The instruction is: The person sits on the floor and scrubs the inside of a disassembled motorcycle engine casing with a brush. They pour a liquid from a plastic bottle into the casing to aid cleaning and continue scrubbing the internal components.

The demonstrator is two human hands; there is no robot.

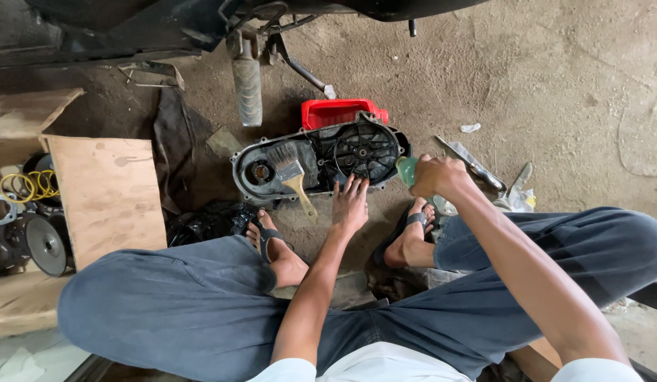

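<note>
Squatting over the dirt floor [540, 85], I press my left hand [350, 201] flat, fingers [349, 185] spread apart, on the near rim of the black engine cover [364, 150]. My right hand [436, 175] has its fingers clamped around a green bottle [407, 170], held at the cover's right end. A paintbrush [293, 177] lies across the cover, in front of a red tray [339, 112].
</note>
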